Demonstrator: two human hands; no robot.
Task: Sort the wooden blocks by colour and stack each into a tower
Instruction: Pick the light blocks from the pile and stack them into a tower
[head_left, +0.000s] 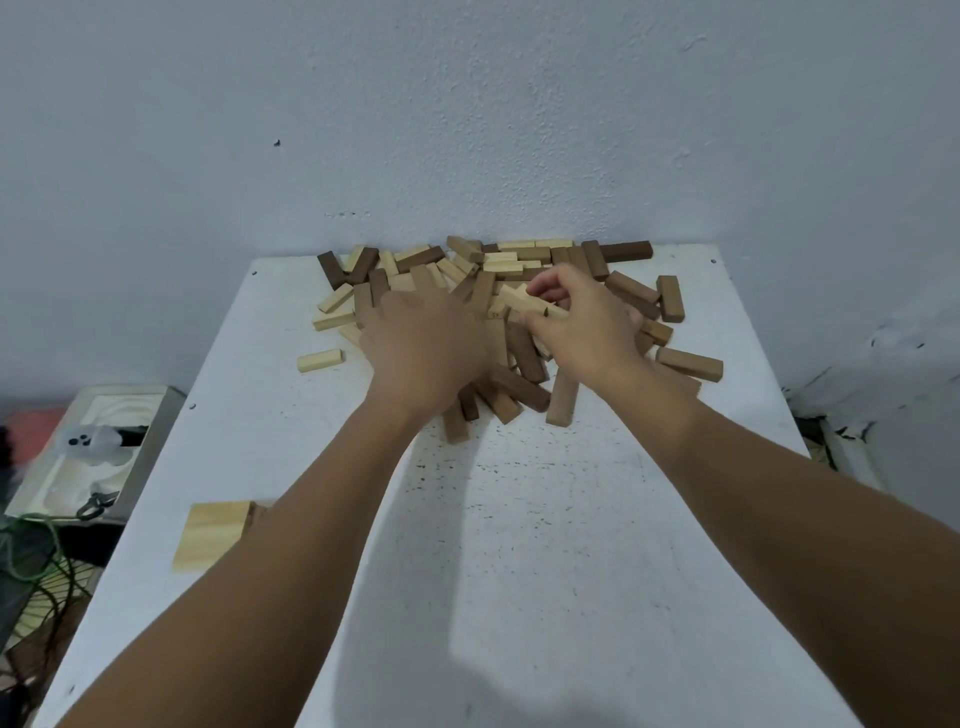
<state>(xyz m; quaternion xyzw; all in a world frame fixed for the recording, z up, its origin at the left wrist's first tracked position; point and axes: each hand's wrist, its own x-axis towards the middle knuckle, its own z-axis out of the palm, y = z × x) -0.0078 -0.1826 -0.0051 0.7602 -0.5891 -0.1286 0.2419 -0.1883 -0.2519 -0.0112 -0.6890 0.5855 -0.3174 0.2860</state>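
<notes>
White tabletop (519, 545) against a wall carries the heaped wooden blocks (498, 291), light, stiff, best pinched across their long sides; right hand (582, 322) fingers grasp a pale block (524, 301), left hand (421, 343) lies spread.

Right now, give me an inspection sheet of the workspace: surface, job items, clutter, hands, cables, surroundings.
Surface: white table, speckled with dark marks, set against the wall.
Job's things: mixed pile of blocks at the far edge; light blocks laid together near the left edge; stray light block apart from the pile.
Clutter: nothing seen on the table.
Hands: left hand lies on the pile, blurred; right hand grips a held block.
Cables: green cord on the floor, left.
Surroundings: bare wall; tray left of the table.
</notes>
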